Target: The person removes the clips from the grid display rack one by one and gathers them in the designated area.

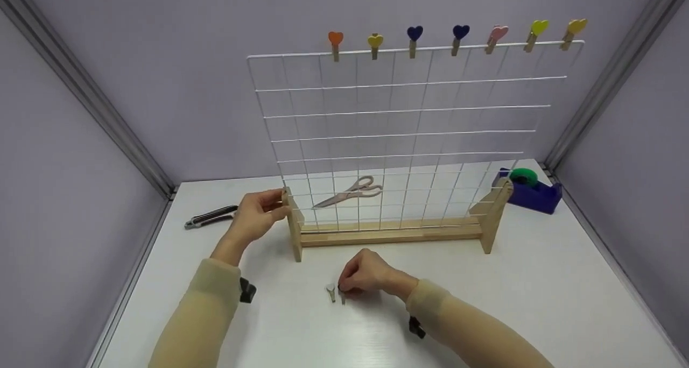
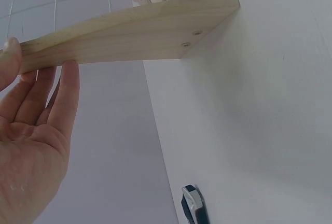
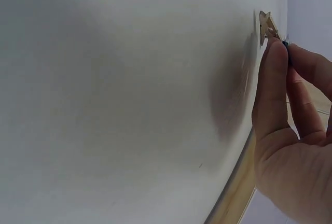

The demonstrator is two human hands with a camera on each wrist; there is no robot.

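Observation:
A white wire grid (image 1: 398, 136) stands in a wooden stand (image 1: 387, 232) on the white table. Several heart-topped clothespins (image 1: 414, 39) are clipped along its top wire. My left hand (image 1: 275, 205) holds the stand's left upright, which the left wrist view shows as a wooden foot (image 2: 129, 37) with my thumb on one side and fingers (image 2: 65, 89) on the other. In front of the stand, my right hand (image 1: 344, 286) pinches a small clothespin (image 1: 342, 294) down at the tabletop. A second small clothespin (image 1: 330, 291) lies just to its left, and the right wrist view shows it as a pale peg (image 3: 267, 24) beyond my fingertips (image 3: 275, 58).
Scissors (image 1: 351, 191) lie behind the grid. A blue tape dispenser (image 1: 530, 193) with a green roll sits at the back right. A black-handled tool (image 1: 211, 216) lies left of my left hand, and the left wrist view shows its tip (image 2: 193, 203). Grey walls enclose the table.

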